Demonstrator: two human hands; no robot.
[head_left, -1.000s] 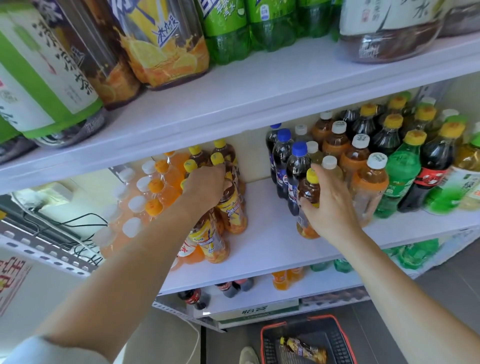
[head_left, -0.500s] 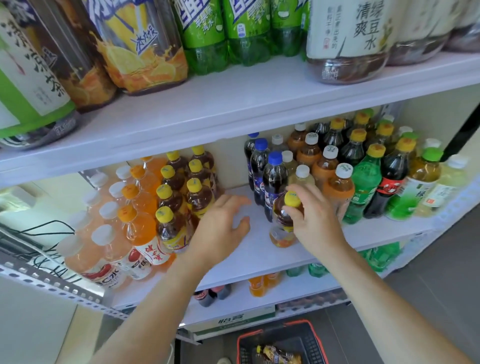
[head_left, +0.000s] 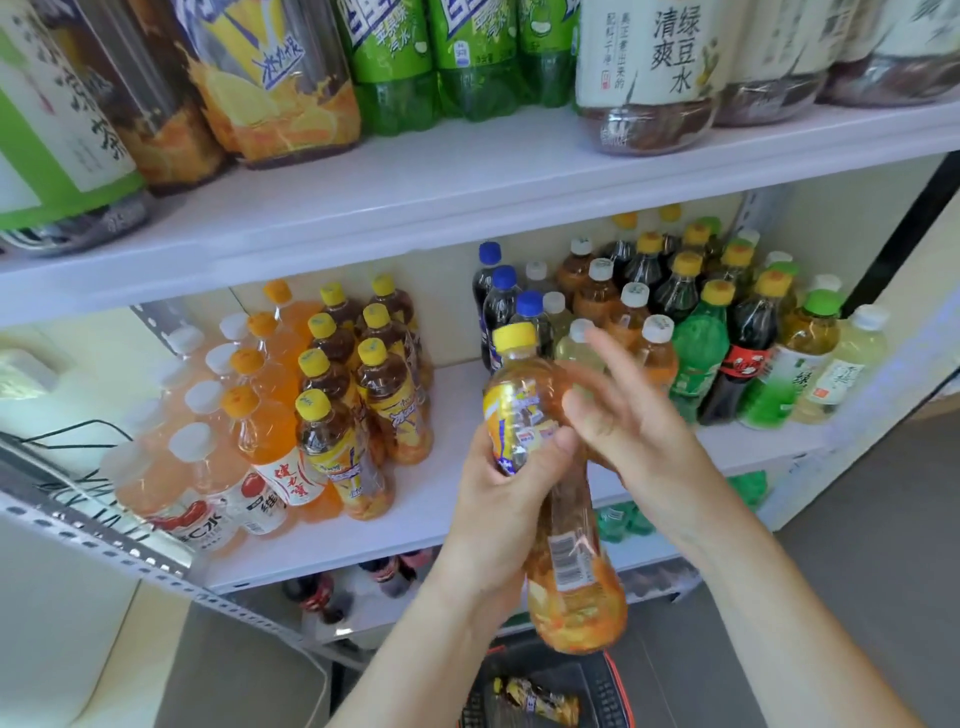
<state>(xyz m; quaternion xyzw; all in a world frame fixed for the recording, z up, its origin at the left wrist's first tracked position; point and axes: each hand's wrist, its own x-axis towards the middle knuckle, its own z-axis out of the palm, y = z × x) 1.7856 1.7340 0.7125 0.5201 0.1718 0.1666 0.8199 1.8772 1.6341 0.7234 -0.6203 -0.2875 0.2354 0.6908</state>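
The left hand (head_left: 498, 514) is wrapped round the waist of the iced tea bottle (head_left: 569, 551), thumb across the label and fingers curled behind. This grip carries the full weight alone and leaves the label turned toward the person, probably so it can be read or checked. The bottle is clear of the shelf and leans: its yellow cap rises above and just beyond the left hand's knuckles, while its heavy base hangs below the wrist. The right hand (head_left: 639, 431) is open, with its fingers straight and fanned. It sits just to the outer side of the bottle's shoulder. I cannot tell whether its palm touches the plastic; it looks ready either to steady the bottle or to let go. Beyond both hands runs the white shelf (head_left: 447, 467). A block of matching yellow-capped bottles (head_left: 363, 410) stands to the far side of the left hand, and a crowd of mixed bottles (head_left: 701, 338) stands behind the right hand's fingertips. Well below the hands, almost under the bottle's base, a basket (head_left: 617, 675) waits on the floor with a packet (head_left: 535, 701) in it, a likely place for the bottle to go.
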